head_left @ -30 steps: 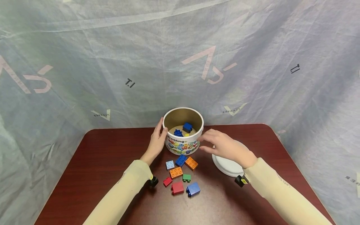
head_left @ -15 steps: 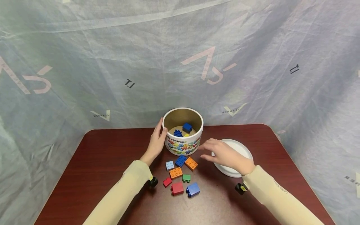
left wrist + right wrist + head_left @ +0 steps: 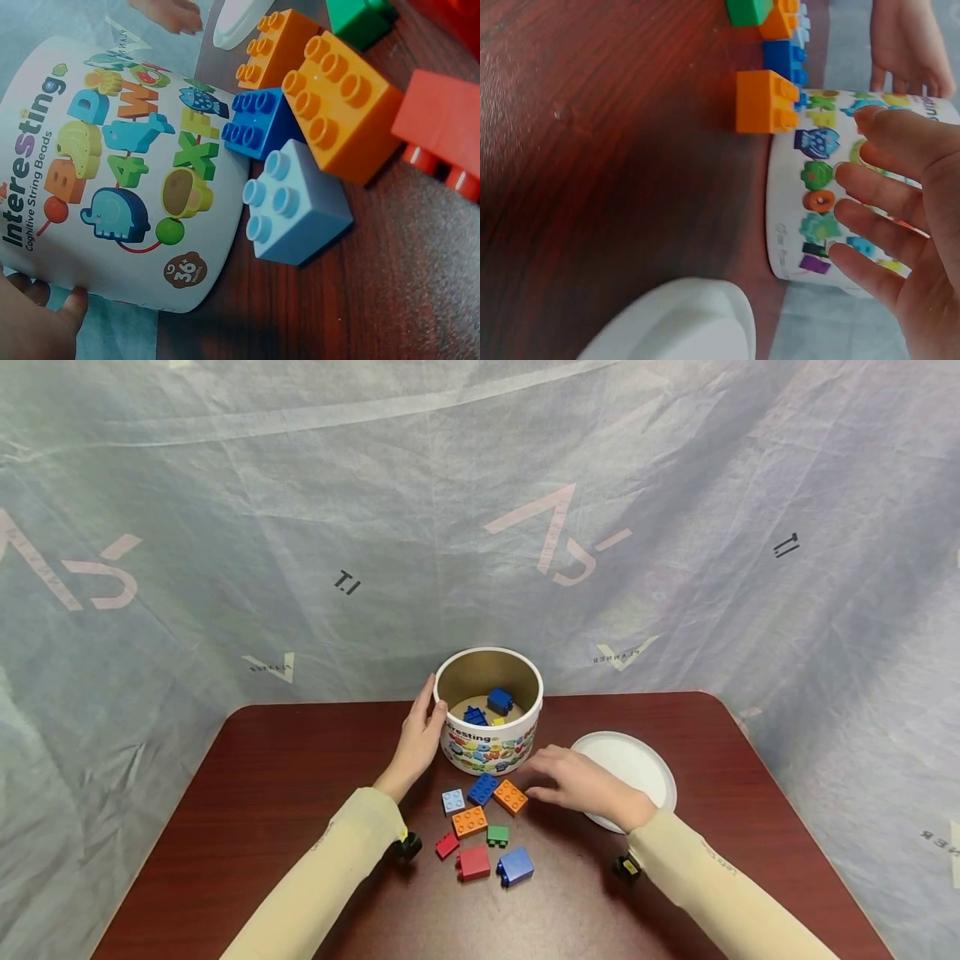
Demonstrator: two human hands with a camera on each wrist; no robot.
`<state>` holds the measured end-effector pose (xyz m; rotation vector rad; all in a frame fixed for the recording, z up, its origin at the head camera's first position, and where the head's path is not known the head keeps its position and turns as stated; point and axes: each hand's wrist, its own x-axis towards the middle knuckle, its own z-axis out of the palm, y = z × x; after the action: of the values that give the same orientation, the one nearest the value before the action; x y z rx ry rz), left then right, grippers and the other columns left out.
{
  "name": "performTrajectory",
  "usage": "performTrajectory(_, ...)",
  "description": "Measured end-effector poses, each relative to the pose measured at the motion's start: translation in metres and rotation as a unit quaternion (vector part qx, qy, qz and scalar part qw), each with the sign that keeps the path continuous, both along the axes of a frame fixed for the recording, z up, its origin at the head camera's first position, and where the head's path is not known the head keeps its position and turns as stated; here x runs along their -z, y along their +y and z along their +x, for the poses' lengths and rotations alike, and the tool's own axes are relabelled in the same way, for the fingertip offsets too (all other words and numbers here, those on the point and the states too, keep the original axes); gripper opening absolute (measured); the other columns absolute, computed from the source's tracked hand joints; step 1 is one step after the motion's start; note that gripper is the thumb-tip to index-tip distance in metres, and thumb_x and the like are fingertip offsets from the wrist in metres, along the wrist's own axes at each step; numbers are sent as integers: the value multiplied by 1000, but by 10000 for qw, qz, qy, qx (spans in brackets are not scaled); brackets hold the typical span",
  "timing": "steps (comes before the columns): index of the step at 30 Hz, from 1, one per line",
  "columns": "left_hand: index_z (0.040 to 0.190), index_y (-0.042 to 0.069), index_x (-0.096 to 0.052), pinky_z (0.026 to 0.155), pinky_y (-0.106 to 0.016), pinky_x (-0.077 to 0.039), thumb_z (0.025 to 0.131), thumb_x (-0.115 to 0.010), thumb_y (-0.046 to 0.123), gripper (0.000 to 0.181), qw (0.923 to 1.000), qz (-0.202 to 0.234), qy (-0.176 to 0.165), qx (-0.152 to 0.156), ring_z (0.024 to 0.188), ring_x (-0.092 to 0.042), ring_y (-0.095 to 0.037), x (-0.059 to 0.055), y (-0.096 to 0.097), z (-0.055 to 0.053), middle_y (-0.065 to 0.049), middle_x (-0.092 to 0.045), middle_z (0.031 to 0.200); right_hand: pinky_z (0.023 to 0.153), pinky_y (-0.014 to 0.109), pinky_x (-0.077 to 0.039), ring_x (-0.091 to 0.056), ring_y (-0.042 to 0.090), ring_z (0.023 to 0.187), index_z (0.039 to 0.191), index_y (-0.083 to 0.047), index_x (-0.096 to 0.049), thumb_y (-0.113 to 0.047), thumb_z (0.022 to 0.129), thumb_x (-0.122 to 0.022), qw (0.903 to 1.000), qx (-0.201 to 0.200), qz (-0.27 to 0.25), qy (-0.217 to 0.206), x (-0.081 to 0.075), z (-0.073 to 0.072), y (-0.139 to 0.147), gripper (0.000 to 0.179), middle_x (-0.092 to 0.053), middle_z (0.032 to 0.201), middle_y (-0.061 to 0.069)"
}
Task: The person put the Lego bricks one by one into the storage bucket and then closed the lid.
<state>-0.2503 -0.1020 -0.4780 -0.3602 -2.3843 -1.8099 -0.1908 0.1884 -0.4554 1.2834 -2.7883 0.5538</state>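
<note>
A white printed tub (image 3: 491,752) stands at the back of the table with several blue pieces and a yellow one inside. My left hand (image 3: 411,742) rests against its left side, fingers and thumb spread along the outer wall near the rim. To the right of the tub, my right hand (image 3: 577,781) hovers low with loosely bent fingers, holding nothing. Its fingertips are close to an orange brick (image 3: 511,796). In the right wrist view the fingers (image 3: 881,191) are spread apart in front of the tub's wall. A dark blue brick (image 3: 483,788) lies beside the orange one.
In front of the tub lie a light blue brick (image 3: 453,802), a second orange brick (image 3: 470,821), a green brick (image 3: 497,835), a small red brick (image 3: 447,845), a larger red brick (image 3: 473,863) and a blue brick (image 3: 516,866). A white round lid (image 3: 637,768) lies to the right.
My right hand has come down and toward me from beside the tub's rim, moving closer to the orange brick and uncovering more of the lid. The left hand and the bricks have stayed put.
</note>
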Motion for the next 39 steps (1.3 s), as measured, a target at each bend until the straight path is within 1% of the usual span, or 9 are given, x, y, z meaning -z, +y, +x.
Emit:
performTrajectory(4, 168, 17, -22, 116, -56, -39, 113, -47, 26, 61, 10000, -44, 37, -4, 152, -34, -34, 1, -1, 0, -8, -22, 172, 94, 41, -56, -66, 21, 108, 124, -8, -74, -18, 95, -78, 9997, -166, 38, -169, 7, -2, -6, 31, -74, 117, 4)
performTrajectory(9, 168, 17, -22, 121, -55, -31, 114, -44, 27, 59, 10000, -73, 31, -34, 157, -25, -30, -1, 0, 1, -6, -22, 173, 101, 42, -53, -65, 23, 116, 129, -7, -71, -19, 94, -79, 9991, -266, 266, -204, 15, -3, -12, 38, -72, 127, 5)
performTrajectory(15, 167, 18, -25, 124, -52, -27, 113, -44, 24, 58, 10000, -20, 15, -84, 158, -24, -27, -2, 0, 1, -5, -24, 172, 104, 45, -52, -63, 26, 121, 136, -7, -68, -22, 94, -79, 9979, -262, 536, -246, 23, -4, -16, 45, -69, 135, 8)
performTrajectory(19, 167, 16, -26, 124, -52, -26, 113, -45, 21, 58, 9999, 25, 65, -75, 158, -24, -28, -2, -1, 1, -7, -25, 172, 105, 45, -51, -63, 26, 124, 138, -7, -67, -23, 95, -79, 9968, -227, 693, -313, 24, -5, -18, 47, -68, 136, 8)
performTrajectory(20, 167, 13, -26, 124, -53, -26, 113, -45, 19, 57, 10000, 45, 52, -68, 158, -23, -29, -7, -1, 4, -8, -25, 172, 106, 45, -51, -63, 26, 124, 138, -7, -67, -23, 95, -79, 9966, -222, 712, -339, 25, -5, -19, 48, -69, 136, 7)
performTrajectory(26, 166, 13, -27, 124, -52, -27, 113, -46, 21, 58, 9999, 40, 119, -49, 158, -24, -27, -5, -2, 2, -7, -26, 171, 106, 46, -51, -64, 26, 123, 137, -7, -67, -22, 94, -80, 9962, -120, 672, -532, 26, -7, -20, 47, -70, 133, 6)
performTrajectory(27, 166, 14, -27, 124, -51, -27, 113, -46, 22, 58, 9999, 29, 153, -54, 157, -24, -26, 0, -3, -1, -5, -26, 171, 106, 45, -51, -64, 25, 122, 136, -8, -68, -21, 93, -81, 9962, -90, 654, -564, 26, -7, -19, 47, -70, 133, 6)
performTrajectory(35, 165, 3, -22, 125, -54, -23, 112, -43, 12, 57, 10000, 15, -3, -23, 158, -20, -34, -5, -1, -2, -16, -22, 171, 104, 44, -52, -65, 23, 118, 132, -10, -69, -21, 92, -82, 9962, 2, 555, -664, 28, -8, -17, 44, -71, 128, 4)
performTrajectory(39, 166, 7, -23, 125, -53, -24, 113, -44, 16, 58, 10000, 12, 17, -43, 158, -21, -32, -3, -2, -1, -12, -23, 172, 103, 43, -53, -65, 22, 118, 135, -11, -67, -22, 93, -82, 9963, -44, 549, -666, 30, -7, -16, 46, -70, 129, 3)
